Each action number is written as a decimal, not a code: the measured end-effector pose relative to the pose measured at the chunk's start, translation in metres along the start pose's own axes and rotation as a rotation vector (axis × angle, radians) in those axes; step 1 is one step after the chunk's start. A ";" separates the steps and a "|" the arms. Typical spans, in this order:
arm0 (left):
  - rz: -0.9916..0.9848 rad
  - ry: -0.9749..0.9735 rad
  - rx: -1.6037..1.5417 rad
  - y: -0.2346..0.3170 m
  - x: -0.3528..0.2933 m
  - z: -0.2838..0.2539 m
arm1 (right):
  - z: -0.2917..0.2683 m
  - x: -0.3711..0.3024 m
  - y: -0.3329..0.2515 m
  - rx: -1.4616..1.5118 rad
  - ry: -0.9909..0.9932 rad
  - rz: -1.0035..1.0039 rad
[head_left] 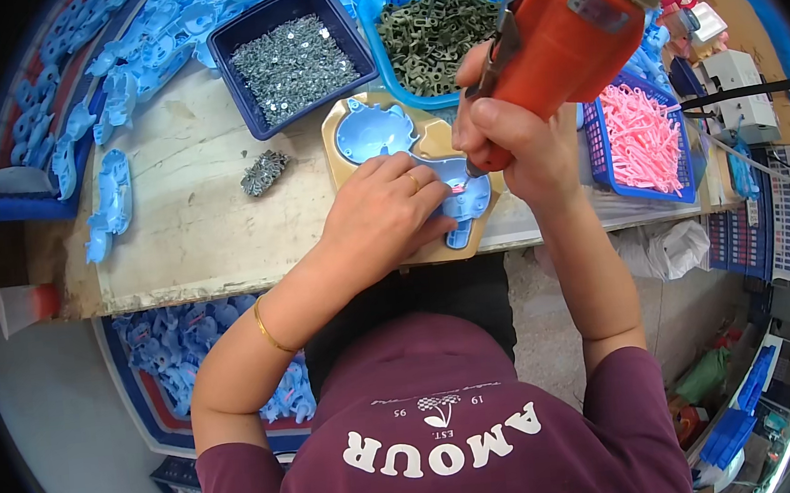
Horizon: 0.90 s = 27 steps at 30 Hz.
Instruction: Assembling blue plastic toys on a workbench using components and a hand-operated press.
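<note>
A light-blue moulded plastic shell half [374, 132] lies hollow side up in a tan shaped fixture [343, 165] at the table's front edge. My left hand [384, 202] rests over the shell's middle, its fingers bent down onto it and partly hiding it. A small pink piece [457, 188] sits inside the shell by those fingertips. My right hand [522, 137] is wrapped round an orange power screwdriver [557, 40]. The tool slants down, its bit tip [467, 182] inside the shell beside the pink piece.
Behind the fixture stand a dark-blue bin of small screws [293, 68] and a light-blue basket of dark-green parts [438, 44]. Pink parts fill a blue basket [644, 135] at right. A screw pile [265, 173] and another blue shell [111, 204] lie left. More shells fill a box [188, 349] below.
</note>
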<state>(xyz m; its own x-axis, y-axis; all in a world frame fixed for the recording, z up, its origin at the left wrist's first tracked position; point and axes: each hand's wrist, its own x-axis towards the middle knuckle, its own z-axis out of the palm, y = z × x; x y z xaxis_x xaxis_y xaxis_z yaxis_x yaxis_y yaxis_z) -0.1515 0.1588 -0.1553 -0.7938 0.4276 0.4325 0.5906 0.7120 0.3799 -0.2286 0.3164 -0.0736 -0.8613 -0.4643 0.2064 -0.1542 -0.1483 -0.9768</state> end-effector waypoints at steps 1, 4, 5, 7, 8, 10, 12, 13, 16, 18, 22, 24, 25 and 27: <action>-0.005 0.002 0.000 0.000 0.000 0.000 | 0.000 0.000 0.001 0.008 -0.007 0.002; -0.007 -0.003 0.019 0.001 0.000 0.000 | 0.002 -0.003 0.003 -0.006 -0.021 -0.024; -0.005 -0.010 0.037 0.001 0.001 -0.001 | 0.003 -0.004 0.006 -0.008 -0.020 -0.024; -0.003 0.002 0.029 0.001 0.001 0.000 | 0.005 -0.007 0.011 -0.111 0.002 -0.030; -0.001 0.013 0.024 0.000 0.001 0.000 | 0.005 -0.007 0.009 -0.107 0.013 -0.024; -0.004 0.012 0.025 0.001 0.000 0.000 | 0.004 -0.008 0.004 -0.078 0.012 -0.046; -0.008 0.012 0.026 0.001 -0.001 0.001 | 0.005 -0.005 -0.002 -0.035 0.017 -0.070; -0.012 0.013 0.016 0.000 -0.002 0.002 | 0.004 -0.004 -0.002 -0.036 0.017 -0.071; -0.013 0.016 0.008 0.000 -0.001 0.003 | 0.002 0.000 0.000 -0.012 0.000 -0.032; -0.012 0.018 0.008 0.000 -0.001 0.003 | 0.003 0.000 0.003 0.004 0.023 -0.034; -0.019 0.014 -0.003 0.000 -0.002 0.003 | 0.004 0.001 0.002 -0.002 0.019 -0.040; -0.020 0.011 -0.009 0.000 -0.003 0.004 | 0.006 0.002 0.001 -0.017 0.021 0.003; -0.018 0.020 -0.018 0.000 -0.003 0.005 | 0.005 0.002 0.001 -0.019 0.024 0.004; -0.013 0.027 -0.029 0.000 -0.002 0.005 | 0.001 0.004 0.003 -0.048 -0.009 -0.004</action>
<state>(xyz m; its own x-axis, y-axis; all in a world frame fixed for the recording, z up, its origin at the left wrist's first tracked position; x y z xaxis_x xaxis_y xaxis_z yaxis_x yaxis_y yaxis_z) -0.1503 0.1611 -0.1605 -0.7977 0.4025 0.4492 0.5842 0.7008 0.4095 -0.2313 0.3131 -0.0753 -0.8562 -0.4715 0.2110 -0.1810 -0.1087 -0.9775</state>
